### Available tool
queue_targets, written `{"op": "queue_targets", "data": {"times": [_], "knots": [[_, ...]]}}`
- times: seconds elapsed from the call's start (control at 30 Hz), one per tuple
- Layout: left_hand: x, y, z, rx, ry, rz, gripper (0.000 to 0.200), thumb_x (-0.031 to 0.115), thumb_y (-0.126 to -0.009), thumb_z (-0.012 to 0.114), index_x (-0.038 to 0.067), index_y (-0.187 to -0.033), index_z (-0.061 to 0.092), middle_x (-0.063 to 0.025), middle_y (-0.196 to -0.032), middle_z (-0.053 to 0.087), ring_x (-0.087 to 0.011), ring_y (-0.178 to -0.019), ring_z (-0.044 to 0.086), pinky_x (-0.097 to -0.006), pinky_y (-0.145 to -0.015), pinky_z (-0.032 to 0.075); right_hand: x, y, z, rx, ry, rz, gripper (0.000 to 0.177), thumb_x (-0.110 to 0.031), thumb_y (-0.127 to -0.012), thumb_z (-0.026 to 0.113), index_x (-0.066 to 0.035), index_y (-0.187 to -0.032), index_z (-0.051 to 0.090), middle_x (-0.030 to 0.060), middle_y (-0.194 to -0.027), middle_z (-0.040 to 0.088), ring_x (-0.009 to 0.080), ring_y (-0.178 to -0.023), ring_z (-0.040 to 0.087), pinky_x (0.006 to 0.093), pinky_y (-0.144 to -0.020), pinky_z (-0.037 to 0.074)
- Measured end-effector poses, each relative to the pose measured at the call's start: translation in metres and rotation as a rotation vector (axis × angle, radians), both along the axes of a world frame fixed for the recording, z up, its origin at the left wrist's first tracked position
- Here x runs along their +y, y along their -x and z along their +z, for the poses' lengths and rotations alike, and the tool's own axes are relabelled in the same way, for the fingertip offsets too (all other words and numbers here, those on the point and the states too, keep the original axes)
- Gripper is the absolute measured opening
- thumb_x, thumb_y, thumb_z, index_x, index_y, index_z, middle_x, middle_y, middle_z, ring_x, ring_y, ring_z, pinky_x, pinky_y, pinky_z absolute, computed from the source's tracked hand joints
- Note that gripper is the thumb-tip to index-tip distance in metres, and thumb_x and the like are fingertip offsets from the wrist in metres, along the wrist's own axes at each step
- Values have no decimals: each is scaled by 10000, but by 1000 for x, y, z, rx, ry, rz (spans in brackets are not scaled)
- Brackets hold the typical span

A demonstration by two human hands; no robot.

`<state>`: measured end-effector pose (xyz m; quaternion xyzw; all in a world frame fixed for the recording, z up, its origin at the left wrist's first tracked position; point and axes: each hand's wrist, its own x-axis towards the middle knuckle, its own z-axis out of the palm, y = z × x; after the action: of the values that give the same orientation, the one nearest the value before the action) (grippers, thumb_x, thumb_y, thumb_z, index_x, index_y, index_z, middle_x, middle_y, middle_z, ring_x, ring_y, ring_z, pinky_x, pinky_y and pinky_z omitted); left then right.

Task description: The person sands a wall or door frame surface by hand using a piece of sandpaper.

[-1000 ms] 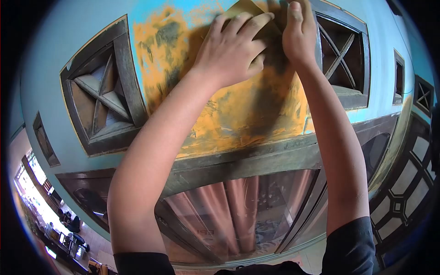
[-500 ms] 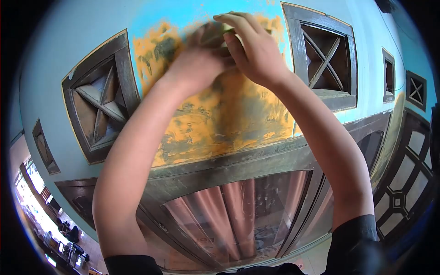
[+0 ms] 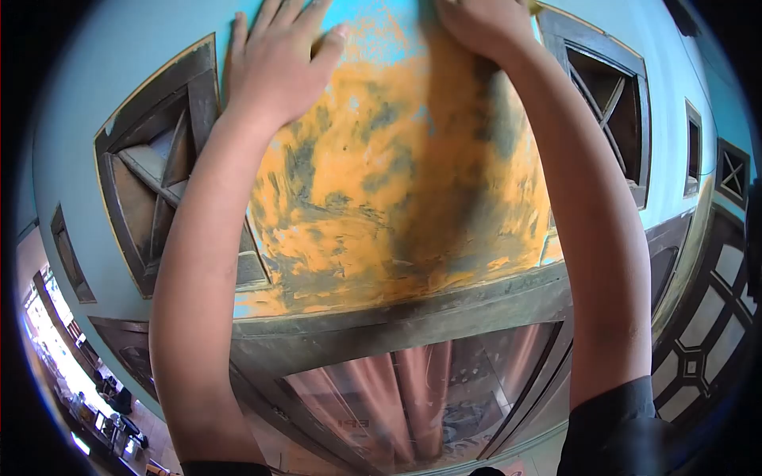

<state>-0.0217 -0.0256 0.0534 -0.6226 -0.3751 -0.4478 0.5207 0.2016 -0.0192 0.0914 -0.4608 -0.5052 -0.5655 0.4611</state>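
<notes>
My left hand (image 3: pixel 282 59) lies flat against the wall (image 3: pixel 341 198) at the upper left, fingers spread and thumb out, with nothing in it. Orange and dark grey-green patches show on the wall below light blue paint. At the top edge of the view, my right hand (image 3: pixel 492 28) is up at the wall, its fingers mostly cut off by the frame. A small yellow-green bit of something (image 3: pixel 529 6) shows beside it; what it is cannot be made out. A broad shadow falls on the orange area under this hand.
Dark wooden vent frames with crossed slats stand on the left (image 3: pixel 159 166) and right (image 3: pixel 607 103). Below runs a wooden beam (image 3: pixel 397 305) over a glass pane with a pinkish curtain (image 3: pixel 421 389) behind it. A panelled door (image 3: pixel 702 333) is at far right.
My hands were close together over the middle of the orange patch. Now they are apart, the left moved left and up, the right moved right and up. The view has shifted slightly.
</notes>
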Motion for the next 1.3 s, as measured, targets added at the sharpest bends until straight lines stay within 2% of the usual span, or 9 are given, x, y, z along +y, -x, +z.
{"op": "queue_targets", "data": {"times": [0.1,0.3,0.5,0.63,0.83,0.97,1.1,1.17,1.3], "knots": [[7,-2,7,-60,4,-33,590,356,-1086,352,172,-1638,256,-72,-1720,181,-282,-1589,135,-496,-1303,46,11,17,-35,-324,-4,-32,659,-531,-1091,234,-162,-1636,271,137,-1707,202,359,-1581,144,570,-1271,93],[13,-1,9,-93,-40,-55,571,398,-1094,313,215,-1633,281,-61,-1722,183,-271,-1591,134,-487,-1302,49,4,10,14,-33,-28,66,579,-456,-1103,243,-198,-1610,354,142,-1686,270,362,-1572,184,581,-1261,129],[15,1,9,-104,-40,-80,557,387,-1096,314,213,-1626,303,-62,-1718,199,-268,-1589,144,-486,-1303,51,-3,12,-25,-355,84,18,543,-465,-1103,264,-272,-1598,378,136,-1692,252,359,-1576,168,592,-1266,110],[12,-1,5,-107,-51,-81,558,388,-1095,323,213,-1624,306,-62,-1716,204,-265,-1588,152,-482,-1304,53,-9,11,0,-52,-30,124,523,-399,-1104,310,-241,-1597,382,140,-1685,272,368,-1577,162,582,-1264,125],[8,1,4,-134,-18,-54,565,404,-1093,327,219,-1626,300,-52,-1717,201,-258,-1588,149,-474,-1306,54,-22,24,-38,-377,150,80,528,-435,-1114,261,-288,-1615,338,137,-1702,217,365,-1580,137,594,-1267,77],[7,-2,1,-135,-15,-51,562,400,-1094,321,225,-1627,299,-46,-1721,190,-249,-1589,144,-465,-1307,50,-6,13,20,59,11,-2,540,-449,-1118,244,-283,-1631,290,123,-1712,184,345,-1583,125,575,-1273,72],[3,-2,-2,-156,3,-66,558,389,-1094,322,230,-1628,297,-40,-1722,187,-246,-1590,141,-464,-1307,45,-6,43,-50,-304,31,9,530,-411,-1100,293,-266,-1606,358,166,-1690,240,373,-1571,181,601,-1259,142],[6,-1,-1,-163,7,-55,558,386,-1093,324,230,-1628,296,-40,-1721,187,-247,-1589,142,-464,-1307,45,6,21,-40,-381,32,-32,527,-413,-1097,304,-263,-1597,373,164,-1682,267,375,-1565,202,608,-1256,146],[8,-2,-1,-156,-24,-45,559,382,-1092,331,228,-1628,297,-44,-1721,189,-250,-1588,148,-466,-1306,48,-13,7,17,2,65,118,523,-389,-1107,302,-222,-1598,368,104,-1701,240,314,-1582,165,586,-1264,130]]}}
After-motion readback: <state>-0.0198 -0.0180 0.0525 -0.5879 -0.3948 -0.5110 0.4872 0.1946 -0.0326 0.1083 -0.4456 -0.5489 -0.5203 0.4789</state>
